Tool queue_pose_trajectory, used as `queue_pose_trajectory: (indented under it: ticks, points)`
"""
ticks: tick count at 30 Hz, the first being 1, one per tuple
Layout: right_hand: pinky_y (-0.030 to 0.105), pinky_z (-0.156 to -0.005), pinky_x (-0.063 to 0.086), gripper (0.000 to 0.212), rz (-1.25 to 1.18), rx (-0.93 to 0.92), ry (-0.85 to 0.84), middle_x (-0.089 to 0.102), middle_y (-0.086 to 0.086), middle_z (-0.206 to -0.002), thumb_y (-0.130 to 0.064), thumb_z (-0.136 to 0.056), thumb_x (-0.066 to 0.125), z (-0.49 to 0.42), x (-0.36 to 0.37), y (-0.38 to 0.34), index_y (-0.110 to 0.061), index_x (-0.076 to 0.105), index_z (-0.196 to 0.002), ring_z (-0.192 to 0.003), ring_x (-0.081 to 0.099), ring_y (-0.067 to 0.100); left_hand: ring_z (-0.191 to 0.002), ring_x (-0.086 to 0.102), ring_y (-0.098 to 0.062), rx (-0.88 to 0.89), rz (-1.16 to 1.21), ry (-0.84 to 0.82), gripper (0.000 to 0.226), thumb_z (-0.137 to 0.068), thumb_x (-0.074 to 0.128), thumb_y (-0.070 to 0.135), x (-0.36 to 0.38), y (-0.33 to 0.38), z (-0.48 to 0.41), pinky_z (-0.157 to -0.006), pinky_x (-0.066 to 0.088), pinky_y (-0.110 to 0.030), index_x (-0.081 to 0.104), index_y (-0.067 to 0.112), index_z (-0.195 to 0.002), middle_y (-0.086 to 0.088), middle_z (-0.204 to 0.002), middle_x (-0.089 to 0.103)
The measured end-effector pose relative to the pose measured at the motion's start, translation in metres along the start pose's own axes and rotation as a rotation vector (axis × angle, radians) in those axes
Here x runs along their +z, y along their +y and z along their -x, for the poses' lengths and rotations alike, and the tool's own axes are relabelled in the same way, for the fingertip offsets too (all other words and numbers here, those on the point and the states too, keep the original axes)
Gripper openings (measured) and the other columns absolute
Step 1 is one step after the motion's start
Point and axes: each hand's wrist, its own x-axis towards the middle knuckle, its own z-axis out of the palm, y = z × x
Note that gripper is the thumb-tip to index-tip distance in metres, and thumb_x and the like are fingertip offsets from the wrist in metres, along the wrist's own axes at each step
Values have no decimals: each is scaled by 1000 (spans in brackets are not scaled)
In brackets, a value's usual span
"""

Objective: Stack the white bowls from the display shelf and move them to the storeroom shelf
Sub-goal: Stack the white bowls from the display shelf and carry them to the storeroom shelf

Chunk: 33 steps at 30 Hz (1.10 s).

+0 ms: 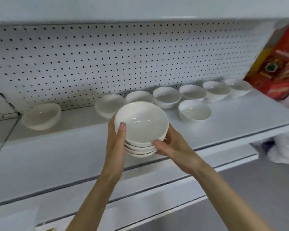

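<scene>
While left hand, right hand clasp bowl stack, its underside hidden; red box cropped.

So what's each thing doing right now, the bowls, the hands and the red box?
left hand: grips the left side of the stack of bowls, thumb on the top rim.
right hand: grips the stack's lower right side.
stack of bowls: nested upright, held near the front of the display shelf.
loose bowls: upright, unstacked, on the shelf.
red box: stands at the shelf's right end.
</scene>
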Motion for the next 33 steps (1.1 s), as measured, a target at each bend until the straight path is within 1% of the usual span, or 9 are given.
queue_pose_trajectory:
  ticks: [5,10,13,17,20,24,28,31,33]
  points:
    - [46,-93,53,86,2,4,239,59,-1,-128,-52,-62,77,110,-138,-8,-33,41,-137,-119,57,19,-122,57,-12,-42,97,-307,69,-71,61,58,159,-19,42,-107,43,-45,46,32,-133,7,-132,59]
    - [53,-93,52,66,71,20,494,61,-5,-127,-49,-69,73,237,-260,-17,-39,46,-127,-119,58,18,-125,55,-17,-59,188,-569,70,-74,63,51,318,-35,108,-109,41,-47,45,25,-136,0,-135,58]
    - [49,-92,53,55,59,41,637,64,-8,-123,-42,-78,74,306,-316,-25,-38,46,-126,-116,59,14,-126,54,-19,-96,229,-711,72,-74,66,52,400,-43,146,-110,38,-51,46,23,-136,-2,-135,58]
    - [41,-86,57,65,80,72,820,67,-9,-114,-40,-71,66,376,-378,-28,-31,45,-131,-107,63,9,-127,53,-20,-140,248,-889,89,-64,74,68,492,-53,185,-110,39,-52,45,27,-138,-1,-135,58]
    - [41,-83,58,63,77,78,941,68,-9,-112,-44,-72,68,412,-423,-22,-31,47,-130,-105,64,10,-127,53,-24,-130,232,-1002,85,-67,73,67,557,-66,202,-109,38,-55,47,24,-136,-4,-134,59]
    - [43,-80,59,63,49,90,1084,67,-3,-116,-47,-76,72,443,-491,-7,-26,49,-130,-106,65,14,-127,54,-21,-165,251,-1126,97,-63,79,63,642,-91,215,-110,40,-49,41,19,-141,-4,-136,57]
    - [34,-74,58,63,55,85,1149,68,-5,-113,-50,-68,65,462,-578,1,-29,51,-126,-103,65,11,-125,55,-16,-172,300,-1225,79,-66,81,44,742,-120,214,-109,40,-45,46,29,-135,4,-132,60]
    - [43,-82,58,66,58,67,1211,69,-4,-113,-51,-67,64,470,-657,1,-27,51,-127,-105,65,14,-127,53,-18,-136,329,-1290,69,-70,77,38,831,-140,205,-111,38,-49,48,31,-132,3,-133,59]
    - [46,-83,58,62,38,48,1254,68,-4,-115,-51,-76,68,476,-707,1,-25,50,-130,-106,65,14,-126,54,-17,-139,341,-1327,65,-70,76,38,893,-149,200,-111,38,-49,49,33,-129,5,-131,60]
